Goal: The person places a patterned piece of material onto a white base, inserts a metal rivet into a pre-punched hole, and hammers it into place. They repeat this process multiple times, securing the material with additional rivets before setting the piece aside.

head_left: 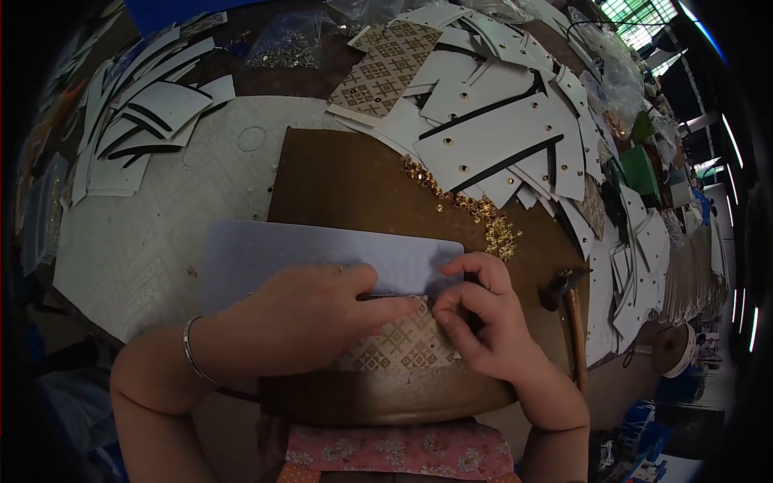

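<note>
A pale grey-blue panel (322, 248) lies across the brown board (322, 177), with a beige patterned piece (407, 342) along its near side. My left hand (318, 310) rests over both, its fingers pressing near the seam between them. Close to its fingertips, my right hand (479, 310) has thumb and forefinger pinched at the right end of the patterned piece; whatever is between them is too small to make out. Small gold fittings (499, 237) lie in a loose trail beyond my right hand.
A hammer (574, 314) lies at the board's right edge. White panels with gold eyelets (491, 137) are heaped at the back right, more white panels (165, 109) at the back left. A clear bag of metal bits (286, 48) sits at the back.
</note>
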Demonstrator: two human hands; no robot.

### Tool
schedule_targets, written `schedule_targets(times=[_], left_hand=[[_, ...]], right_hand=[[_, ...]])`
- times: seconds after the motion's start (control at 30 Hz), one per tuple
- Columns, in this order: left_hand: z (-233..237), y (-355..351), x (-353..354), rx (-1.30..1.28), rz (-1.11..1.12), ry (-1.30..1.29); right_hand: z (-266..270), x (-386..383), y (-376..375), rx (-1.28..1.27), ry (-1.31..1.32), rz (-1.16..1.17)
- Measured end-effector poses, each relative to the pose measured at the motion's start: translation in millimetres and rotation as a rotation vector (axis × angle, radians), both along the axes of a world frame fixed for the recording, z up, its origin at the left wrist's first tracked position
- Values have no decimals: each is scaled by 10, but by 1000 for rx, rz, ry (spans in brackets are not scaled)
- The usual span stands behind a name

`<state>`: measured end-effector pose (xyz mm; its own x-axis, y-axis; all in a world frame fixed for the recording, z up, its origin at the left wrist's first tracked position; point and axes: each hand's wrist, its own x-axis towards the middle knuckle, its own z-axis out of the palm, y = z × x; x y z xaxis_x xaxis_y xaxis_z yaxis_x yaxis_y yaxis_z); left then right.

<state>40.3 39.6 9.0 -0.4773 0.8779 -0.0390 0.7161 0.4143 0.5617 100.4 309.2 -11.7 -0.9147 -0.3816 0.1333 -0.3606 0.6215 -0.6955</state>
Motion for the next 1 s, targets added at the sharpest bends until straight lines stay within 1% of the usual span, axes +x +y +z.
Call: schedule_targets(times=[0.03,0.1,0.13,0.2,0.23,0.3,0.37,0.43,0.47,0.53,0.57,0.63,0.67,0.73,0.77,0.83,0.87,0.9,0.93,0.97,1.0], left_hand=[[-6,-1,-1,11,-2,3],[-11,-1,1,22,-6,7],[-9,1,1,22,-2,1],[-18,2,3,26,1,0],[-35,-2,6,56,5,1],[-74,-13,6,94,17,4],[-113,-24,2,165,15,39],[-128,-31,5,170,22,42],[-132,-34,5,168,13,43],[-129,-42,-1,169,12,41],[-126,-38,-4,165,9,36],[-139,-29,-4,176,3,24],[-145,-23,-8,184,9,7],[-153,-15,-9,186,16,4],[-148,-19,-3,186,24,-9],[-119,-18,-2,170,7,5],[-107,-17,-9,159,-3,15],[-111,-16,-12,156,-7,17],[-128,-12,-14,158,-8,19],[-140,-12,-12,161,-7,20],[-142,-14,-8,162,-8,16]], right_hand=[[-6,-6,-7,3,1,3],[-14,-9,-30,-134,-50,-112],[1,0,-20,-133,-48,-113],[53,36,43,-239,-23,-177],[114,81,107,-236,-21,-176],[276,229,337,19,284,-422],[228,465,697,226,475,-630],[90,756,1110,551,451,-799],[23,906,1242,555,456,-793],[-47,1150,1395,533,-17,-947],[-30,1206,1445,532,-11,-955],[27,1308,1472,614,110,-922],[56,1313,1387,611,115,-930],[140,1243,1054,320,143,-920],[210,1209,881,315,144,-922],[398,1185,594,426,187,-556],[480,1204,554,435,239,-468],[355,1312,599,432,240,-471],[130,1509,684,-217,354,-649],[51,1577,677,-878,447,-785],[18,1592,664,-876,444,-787]])
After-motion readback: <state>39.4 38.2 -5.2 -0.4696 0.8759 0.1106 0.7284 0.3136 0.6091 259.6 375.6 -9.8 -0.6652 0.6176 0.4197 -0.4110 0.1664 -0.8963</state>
